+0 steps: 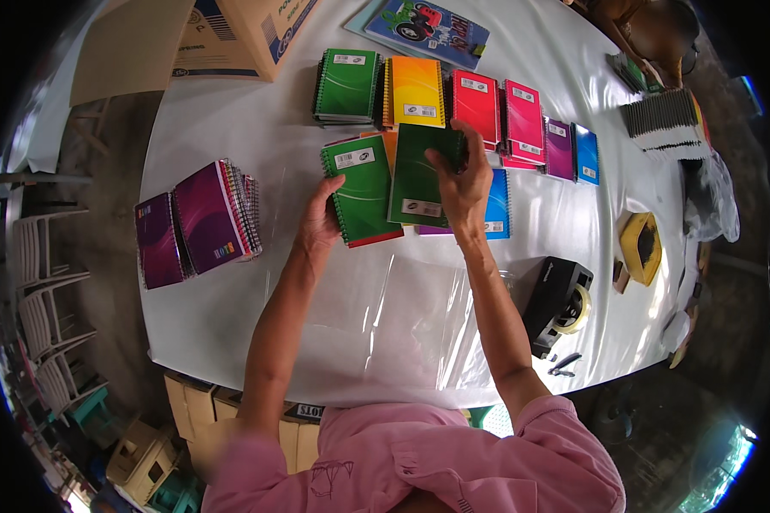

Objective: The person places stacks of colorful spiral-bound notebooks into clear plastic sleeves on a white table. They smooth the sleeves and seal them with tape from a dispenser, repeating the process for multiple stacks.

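Observation:
My left hand point(319, 217) is closed on the left edge of a green spiral notebook point(366, 198), its thumb on the cover. A red edge shows beneath that notebook. My right hand point(467, 193) grips a darker green notebook point(415, 167) by its right side, over the right part of the first one. Partly hidden behind my right wrist is a blue notebook point(499, 205), with a bit of purple and orange covers showing around the held pair. Beyond them stand stacks of green point(348, 85), yellow point(415, 90), red point(476, 103) and pink notebooks point(524, 120).
Purple notebooks point(207, 218) are piled at the left. Smaller purple point(559, 145) and blue notebooks point(586, 154) lie right of the stacks. A black tape dispenser point(554, 295), cutters point(565, 365) and a yellow container point(640, 248) are at the right. Clear plastic point(385, 316) lies in front of me.

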Demonstrator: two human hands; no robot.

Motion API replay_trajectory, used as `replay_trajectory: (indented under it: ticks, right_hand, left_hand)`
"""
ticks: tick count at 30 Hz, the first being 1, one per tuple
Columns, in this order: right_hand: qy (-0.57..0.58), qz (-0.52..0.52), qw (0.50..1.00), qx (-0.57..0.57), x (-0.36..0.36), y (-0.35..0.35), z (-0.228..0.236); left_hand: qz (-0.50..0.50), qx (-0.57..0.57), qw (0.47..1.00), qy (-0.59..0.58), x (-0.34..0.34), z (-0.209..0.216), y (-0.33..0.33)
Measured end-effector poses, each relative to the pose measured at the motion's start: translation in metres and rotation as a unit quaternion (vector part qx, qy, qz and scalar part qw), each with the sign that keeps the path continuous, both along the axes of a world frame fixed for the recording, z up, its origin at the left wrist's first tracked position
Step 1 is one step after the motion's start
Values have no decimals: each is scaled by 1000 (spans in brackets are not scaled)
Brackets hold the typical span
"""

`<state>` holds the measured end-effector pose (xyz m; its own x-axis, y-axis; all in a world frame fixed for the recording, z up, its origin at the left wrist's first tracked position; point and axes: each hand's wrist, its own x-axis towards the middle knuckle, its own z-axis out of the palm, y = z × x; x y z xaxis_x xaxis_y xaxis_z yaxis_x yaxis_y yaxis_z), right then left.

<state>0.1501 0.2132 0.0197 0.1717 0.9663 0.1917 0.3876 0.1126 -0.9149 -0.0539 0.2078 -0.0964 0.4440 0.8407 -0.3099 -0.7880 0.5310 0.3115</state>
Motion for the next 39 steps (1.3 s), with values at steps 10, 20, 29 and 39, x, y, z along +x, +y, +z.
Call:
replay_trajectory:
  ticks: [10,20,29,39]
  right_hand:
    - [-340,-172,924,25,5,79,-44]
    - [-87,234,968,5,64,117,50]
    - [-339,186,922,-33,79,101,15]
    - [-456,104,875,128,133,51,-56]
  left_hand:
    - [-16,2,999,30,6,8,4]
    - [-27,-8,999,25,-5,-9,9]
    - [-105,13,990,-95,35,-5,-5]
    - [-81,-29,996,-26,34,-10,-10]
